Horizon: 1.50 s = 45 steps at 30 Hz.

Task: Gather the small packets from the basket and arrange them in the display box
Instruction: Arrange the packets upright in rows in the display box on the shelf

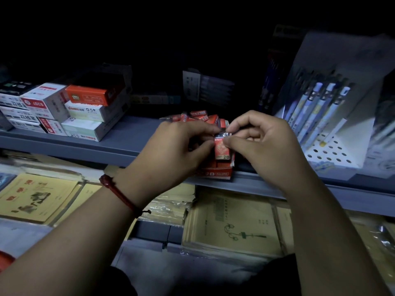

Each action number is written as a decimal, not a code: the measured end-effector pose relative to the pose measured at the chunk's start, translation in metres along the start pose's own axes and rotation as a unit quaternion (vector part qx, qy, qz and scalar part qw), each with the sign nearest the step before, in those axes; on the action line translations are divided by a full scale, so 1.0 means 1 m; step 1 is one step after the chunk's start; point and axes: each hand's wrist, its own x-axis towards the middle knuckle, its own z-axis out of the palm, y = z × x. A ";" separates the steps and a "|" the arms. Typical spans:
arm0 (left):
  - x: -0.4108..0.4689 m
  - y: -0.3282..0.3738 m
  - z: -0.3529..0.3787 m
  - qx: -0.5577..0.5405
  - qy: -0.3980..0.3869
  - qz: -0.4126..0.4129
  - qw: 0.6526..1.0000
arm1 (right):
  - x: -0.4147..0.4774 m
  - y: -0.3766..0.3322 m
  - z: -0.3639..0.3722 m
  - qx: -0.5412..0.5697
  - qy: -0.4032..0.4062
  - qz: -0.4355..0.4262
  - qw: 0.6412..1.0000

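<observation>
**One packet held upright over the display box**

We see a single small packet (pixel 221 148) pinched between both hands, just above the front of the red display box (pixel 215 173). The packet stands on end. Its long axis runs up and down, and its broad face is turned towards us. The "2B" mark sits at its lower end and reads the right way up, and a grey-silver band crosses its upper end. Between them the face is orange-red with a paler printed pattern. A glossy film catches the light along the top edge.

Our left hand (pixel 171 152) comes in from the left, its thumb and forefinger closing on the packet's left edge and the other fingers curled behind. Our right hand (pixel 263 144) mirrors it, with the thumb pressed to the packet's right edge, the forefinger hooked over the top corner and the remaining fingers folded loosely. A dark red cord bracelet (pixel 116 192) circles the left wrist.

The display box rests at the front lip of the grey shelf (pixel 119 144) and shows a large "B" on its front panel. Behind our hands, other packets (pixel 198 116) of the same red lie heaped at mixed angles.

Stacked cartons (pixel 85 107) in white and orange stand further left on the shelf. To the right, a white perforated rack (pixel 329 152) holds a row of leaning pens (pixel 316 107). Yellowish exercise books (pixel 233 223) lie flat on the level below.
</observation>
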 end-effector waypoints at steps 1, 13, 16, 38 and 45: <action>0.001 0.001 0.001 0.034 -0.005 0.015 0.999 | 0.000 0.002 -0.003 -0.016 -0.005 0.004 1.000; 0.000 -0.002 0.000 0.212 -0.093 0.097 0.968 | 0.000 0.007 -0.005 -0.090 -0.061 0.018 0.994; 0.000 -0.007 0.003 0.200 -0.079 0.116 0.970 | -0.001 0.005 -0.001 -0.145 -0.077 0.001 0.986; 0.011 -0.046 -0.017 0.095 0.146 -0.044 0.984 | 0.037 -0.001 0.062 -0.203 0.031 -0.116 0.972; 0.010 -0.050 -0.019 0.090 0.143 -0.026 0.985 | 0.034 0.003 0.065 -0.191 0.030 -0.081 0.978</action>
